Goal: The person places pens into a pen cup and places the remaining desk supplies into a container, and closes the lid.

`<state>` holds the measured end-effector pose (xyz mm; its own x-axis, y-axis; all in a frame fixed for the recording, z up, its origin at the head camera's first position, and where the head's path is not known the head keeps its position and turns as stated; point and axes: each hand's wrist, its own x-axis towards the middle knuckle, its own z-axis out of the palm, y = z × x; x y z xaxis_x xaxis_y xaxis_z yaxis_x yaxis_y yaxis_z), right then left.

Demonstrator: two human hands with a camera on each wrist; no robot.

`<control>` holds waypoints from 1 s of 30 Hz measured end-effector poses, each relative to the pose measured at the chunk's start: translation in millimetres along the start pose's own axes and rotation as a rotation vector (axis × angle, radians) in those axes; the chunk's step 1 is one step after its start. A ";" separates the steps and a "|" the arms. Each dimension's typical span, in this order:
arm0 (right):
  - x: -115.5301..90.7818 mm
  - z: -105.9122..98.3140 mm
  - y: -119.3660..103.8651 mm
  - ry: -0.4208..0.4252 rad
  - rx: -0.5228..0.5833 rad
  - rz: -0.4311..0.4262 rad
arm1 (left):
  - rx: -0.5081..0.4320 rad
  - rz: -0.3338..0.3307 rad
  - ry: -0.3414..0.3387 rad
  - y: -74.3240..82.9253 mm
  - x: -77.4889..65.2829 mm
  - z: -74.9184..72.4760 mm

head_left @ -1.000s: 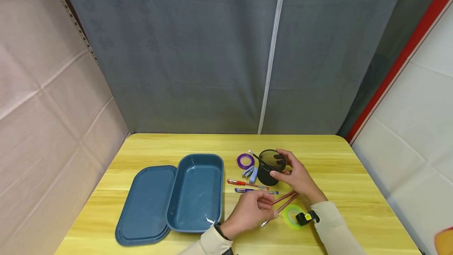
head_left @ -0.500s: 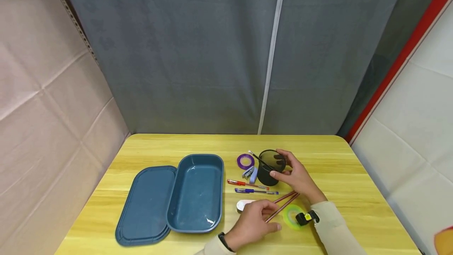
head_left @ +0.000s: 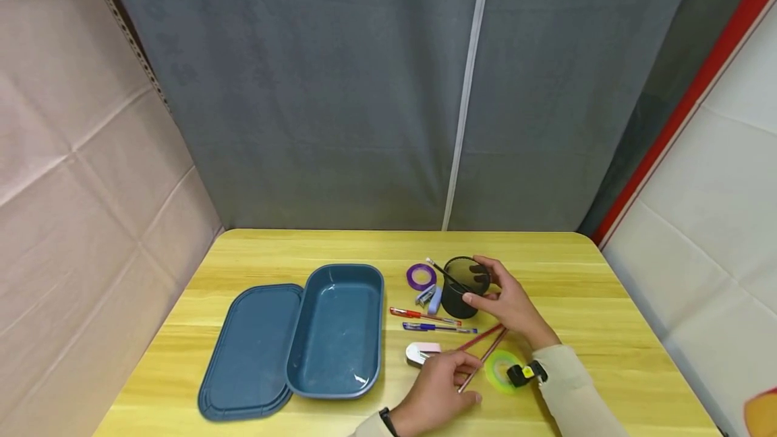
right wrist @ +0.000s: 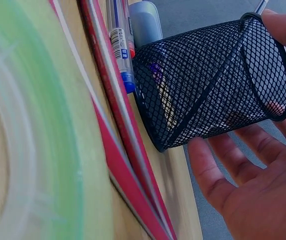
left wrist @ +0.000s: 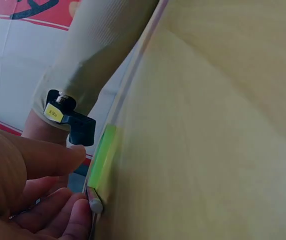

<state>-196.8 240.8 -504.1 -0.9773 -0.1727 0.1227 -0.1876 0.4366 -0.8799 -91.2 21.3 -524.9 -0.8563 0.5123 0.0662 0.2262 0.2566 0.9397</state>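
Observation:
My right hand (head_left: 514,305) holds a black mesh pen cup (right wrist: 198,85) around its side, thumb at the rim. One black pencil (head_left: 446,274) with a white end leans in the cup. My left hand (head_left: 438,386) is at the near end of a red-and-silver striped pencil (head_left: 487,355); in the left wrist view its fingers touch the pencil's end (left wrist: 96,204) while the thumb stands apart. A second striped pencil (head_left: 479,338) lies crossing the first. Just beyond the left hand sits a small white-and-pink object (head_left: 421,352), partly hidden by it.
A blue box (head_left: 336,329) stands left of the hands, its lid (head_left: 251,353) beside it. A red pen (head_left: 425,316), a blue pen (head_left: 440,328), a lavender stapler (head_left: 434,300) and purple tape (head_left: 410,282) lie near the cup. Green tape (head_left: 494,383) lies by the right wrist.
My left hand has shifted nearer, uncovering the white-and-pink object, and the striped pencils have turned slightly at its fingers. The right hand and pen cup stay in place.

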 end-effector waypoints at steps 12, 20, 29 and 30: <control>1.9 0.2 -2.5 0.005 -0.012 0.012 | 0.347 0.035 -0.018 1.6 0.8 2.9; 0.1 0.2 0.4 0.001 -0.004 0.004 | 0.469 0.002 -0.071 1.1 4.2 6.2; 0.3 0.3 3.3 -0.001 0.016 0.006 | 0.464 0.022 -0.056 3.7 4.8 5.2; 0.4 0.1 3.2 -0.002 0.018 0.005 | 0.422 0.010 -0.058 4.1 4.8 4.9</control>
<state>-197.7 242.1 -506.9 -0.9781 -0.1719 0.1175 -0.1808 0.4211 -0.8888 -92.2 28.8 -522.5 -0.8284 0.5584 0.0445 0.4151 0.5585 0.7182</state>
